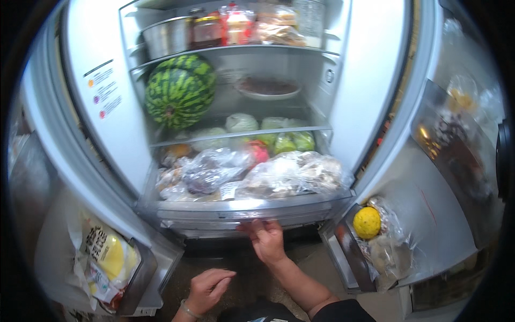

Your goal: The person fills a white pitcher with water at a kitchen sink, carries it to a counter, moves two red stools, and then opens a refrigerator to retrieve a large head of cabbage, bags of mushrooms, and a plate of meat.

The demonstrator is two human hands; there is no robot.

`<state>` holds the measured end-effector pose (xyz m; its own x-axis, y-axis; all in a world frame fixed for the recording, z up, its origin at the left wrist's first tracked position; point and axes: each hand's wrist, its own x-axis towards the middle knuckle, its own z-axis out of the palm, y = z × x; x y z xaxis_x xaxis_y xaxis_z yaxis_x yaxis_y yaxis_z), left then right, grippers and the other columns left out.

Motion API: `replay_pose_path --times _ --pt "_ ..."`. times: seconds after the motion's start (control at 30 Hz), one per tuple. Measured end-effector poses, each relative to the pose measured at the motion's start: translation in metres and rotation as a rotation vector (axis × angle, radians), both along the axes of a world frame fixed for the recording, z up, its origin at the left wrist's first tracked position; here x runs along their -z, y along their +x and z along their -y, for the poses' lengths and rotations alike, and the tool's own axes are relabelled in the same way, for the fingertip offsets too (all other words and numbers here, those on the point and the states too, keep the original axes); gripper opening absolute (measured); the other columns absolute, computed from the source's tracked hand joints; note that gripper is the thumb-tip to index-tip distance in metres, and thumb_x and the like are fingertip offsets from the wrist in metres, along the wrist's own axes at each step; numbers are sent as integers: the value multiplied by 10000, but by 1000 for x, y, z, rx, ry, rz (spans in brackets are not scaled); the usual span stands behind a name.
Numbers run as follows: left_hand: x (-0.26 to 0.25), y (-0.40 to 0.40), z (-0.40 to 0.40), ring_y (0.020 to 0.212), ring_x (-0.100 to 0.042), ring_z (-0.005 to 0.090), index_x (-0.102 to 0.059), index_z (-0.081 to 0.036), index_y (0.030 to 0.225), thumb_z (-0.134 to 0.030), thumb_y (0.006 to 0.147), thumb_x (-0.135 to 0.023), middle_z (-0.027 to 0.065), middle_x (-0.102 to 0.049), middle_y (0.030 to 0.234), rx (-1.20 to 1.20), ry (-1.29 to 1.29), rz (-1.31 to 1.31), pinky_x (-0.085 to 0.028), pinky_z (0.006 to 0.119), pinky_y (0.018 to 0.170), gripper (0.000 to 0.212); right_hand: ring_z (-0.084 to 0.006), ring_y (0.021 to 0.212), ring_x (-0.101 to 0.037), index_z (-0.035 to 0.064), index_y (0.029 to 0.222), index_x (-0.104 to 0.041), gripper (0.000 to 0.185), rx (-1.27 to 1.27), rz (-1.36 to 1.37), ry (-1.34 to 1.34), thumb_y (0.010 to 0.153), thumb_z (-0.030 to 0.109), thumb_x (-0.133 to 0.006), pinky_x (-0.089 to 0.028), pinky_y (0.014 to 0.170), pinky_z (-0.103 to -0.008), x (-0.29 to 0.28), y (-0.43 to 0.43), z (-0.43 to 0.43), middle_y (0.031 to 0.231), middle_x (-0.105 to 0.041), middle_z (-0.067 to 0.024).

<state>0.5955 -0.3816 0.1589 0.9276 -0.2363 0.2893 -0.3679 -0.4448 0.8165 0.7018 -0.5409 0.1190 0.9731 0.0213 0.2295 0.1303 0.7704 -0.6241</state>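
My right hand reaches up to a clear refrigerator drawer, its fingers curled at the lower edge of the drawer front and partly hidden there. Lower and to the left, my left hand hovers with nothing in it, thumb a little apart from the loosely bent fingers. The drawer is pulled partway out. Inside lie a clear plastic bag at the left and a bulky bag of pale food at the right. Behind them are a pinkish-red fruit and green produce.
Above, a watermelon and a plate of dark food share a glass shelf. A metal pot and jars stand higher. Both doors are swung wide, with a yellow package in the left bin and a yellow round fruit in the right.
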Motion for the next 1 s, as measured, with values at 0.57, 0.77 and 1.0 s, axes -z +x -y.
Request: replay_pose_path --times 0.57,0.77,1.0 --pt "-110 194 109 1172 -403 364 -424 -125 1277 -324 763 -651 220 -374 1302 398 602 273 -339 396 981 596 -205 902 -578 -5 1087 -487 202 -35 58 -47 901 67 -459 -507 798 -365 -3 3 2 1003 -561 -105" --pt "-85 225 122 891 -563 309 -640 -88 899 -136 735 -617 143 -576 1026 258 535 541 -443 375 802 172 -231 927 -580 -8 1073 -491 190 2 49 25 898 59 -456 -520 790 -368 -4 3 4 1001 -562 -118" --pt "-156 221 100 753 -563 105 -596 -23 931 -259 913 -484 35 -607 879 341 -673 -118 -473 247 660 262 -258 1016 -559 0 1105 -484 213 -77 33 -118 914 49 -404 -515 784 -375 1 8 4 1075 -553 -122"
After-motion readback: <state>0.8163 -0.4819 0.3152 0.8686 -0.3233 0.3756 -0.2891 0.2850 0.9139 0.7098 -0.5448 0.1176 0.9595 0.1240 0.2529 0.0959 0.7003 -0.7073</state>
